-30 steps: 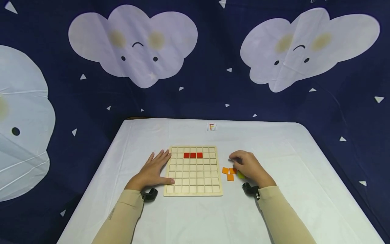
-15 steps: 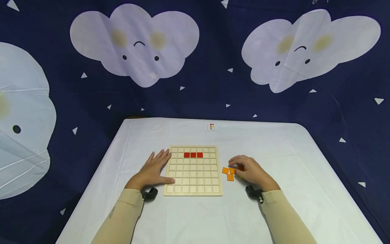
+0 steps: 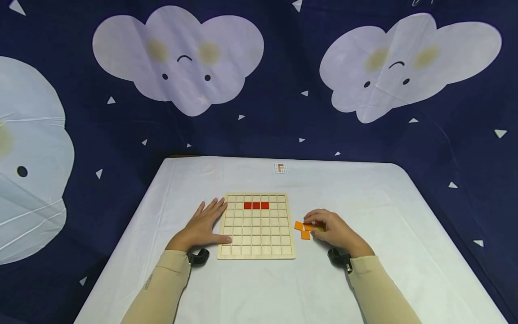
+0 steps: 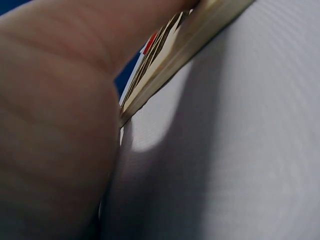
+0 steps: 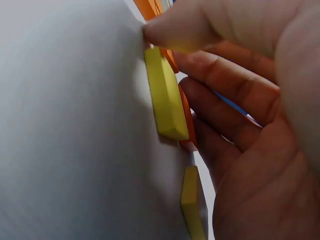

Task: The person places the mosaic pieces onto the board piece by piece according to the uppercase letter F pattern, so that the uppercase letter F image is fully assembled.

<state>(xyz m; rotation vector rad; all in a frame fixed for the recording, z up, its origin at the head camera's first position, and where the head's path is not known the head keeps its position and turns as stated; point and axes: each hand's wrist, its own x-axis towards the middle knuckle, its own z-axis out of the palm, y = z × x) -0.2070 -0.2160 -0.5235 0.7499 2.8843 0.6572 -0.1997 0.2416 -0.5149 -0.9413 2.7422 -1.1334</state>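
Observation:
My left hand [image 3: 201, 228] lies spread at the left edge of a wooden grid board [image 3: 256, 258], its thumb [image 3: 223, 240] over the frame. In the left wrist view the thumb side of that hand reaches the board's edge [image 4: 165, 75]. Three red tiles [image 3: 256, 205] sit side by side in the board's second row. Right of the board, my right hand [image 3: 333, 229] arches low over loose tiles, thumb and fingers apart around them. Orange tiles [image 3: 305, 235] show beside its fingertips. Under the palm, the right wrist view shows a yellow tile [image 5: 165, 95] and another yellow tile [image 5: 191, 200].
A small card [image 3: 281, 168] with a coloured grid pattern lies near the back of the white-covered table [image 3: 348, 184]. Behind it hangs a dark blue cloth [image 3: 283, 121] with clouds. Black wrist devices sit on both arms.
My right hand has moved slightly down and toward the front, coming lower over the tiles, with its fingertips now by the orange ones. My left hand stays in place on the board.

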